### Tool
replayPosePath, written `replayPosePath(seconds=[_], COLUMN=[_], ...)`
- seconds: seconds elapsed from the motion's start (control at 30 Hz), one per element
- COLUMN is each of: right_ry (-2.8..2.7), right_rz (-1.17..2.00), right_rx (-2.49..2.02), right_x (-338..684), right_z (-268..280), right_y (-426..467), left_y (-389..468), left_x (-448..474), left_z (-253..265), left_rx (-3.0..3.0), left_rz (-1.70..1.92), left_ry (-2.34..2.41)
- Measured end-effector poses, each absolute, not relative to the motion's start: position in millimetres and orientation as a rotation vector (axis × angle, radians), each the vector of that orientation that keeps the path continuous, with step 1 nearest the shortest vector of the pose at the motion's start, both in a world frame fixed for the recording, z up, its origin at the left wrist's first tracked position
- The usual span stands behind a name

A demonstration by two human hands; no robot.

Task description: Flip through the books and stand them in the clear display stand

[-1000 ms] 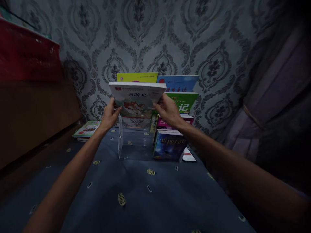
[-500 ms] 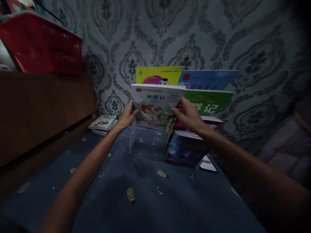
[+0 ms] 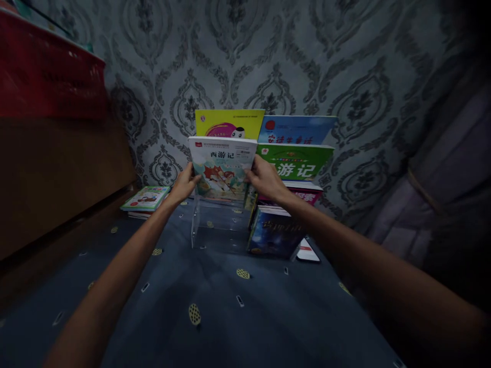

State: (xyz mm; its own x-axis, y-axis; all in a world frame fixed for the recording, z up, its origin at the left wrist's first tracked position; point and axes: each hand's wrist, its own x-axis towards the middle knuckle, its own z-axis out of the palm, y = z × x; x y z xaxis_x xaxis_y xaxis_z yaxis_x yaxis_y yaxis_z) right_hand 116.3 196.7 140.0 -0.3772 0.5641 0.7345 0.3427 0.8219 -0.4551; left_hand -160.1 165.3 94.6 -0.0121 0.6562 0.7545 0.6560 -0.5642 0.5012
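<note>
Two hands, head view: the left hand (image 3: 185, 183) and the right hand (image 3: 265, 176) pinch opposite side edges of the white book (image 3: 218, 171), thumbs on the cover, fingers behind; each grip is closed to the book's thickness.
White book: over the left side of the clear rack (image 3: 194, 225), in front of the yellow book (image 3: 230, 120); whether its lower edge touches the rack cannot be told.
Change: a second ago the white book lay tipped back, its cover foreshortened; now it stands more upright, and more of the yellow book shows above it, including a pink patch and a cartoon face.
White cover: 西游记 in dark characters, a small red logo at upper left, finer print unreadable.
Blue book (image 3: 299, 127): 安徒生童话, behind the green one.
Green book (image 3: 295, 158): 游记 in white, the character before it partly covered by the right hand.
Magenta book (image 3: 309, 196): 探索 at the right end of its title.
Dark book (image 3: 274, 235): front right of the rack, gold title too dim to read.
Pile (image 3: 146, 199): left of the rack, on the patterned cloth (image 3: 164, 296).
</note>
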Motion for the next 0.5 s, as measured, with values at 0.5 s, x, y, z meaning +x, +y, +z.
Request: replayPosePath(seconds=[0.5], right_ry=[-2.014], right_rz=[0.111], right_rx=[-0.803], right_x=[115], right_z=[146], right_y=[184], left_y=[154], left_x=[-160], left_z=[94], left_rx=[2.29], left_rz=[1.551], left_ry=[1.714])
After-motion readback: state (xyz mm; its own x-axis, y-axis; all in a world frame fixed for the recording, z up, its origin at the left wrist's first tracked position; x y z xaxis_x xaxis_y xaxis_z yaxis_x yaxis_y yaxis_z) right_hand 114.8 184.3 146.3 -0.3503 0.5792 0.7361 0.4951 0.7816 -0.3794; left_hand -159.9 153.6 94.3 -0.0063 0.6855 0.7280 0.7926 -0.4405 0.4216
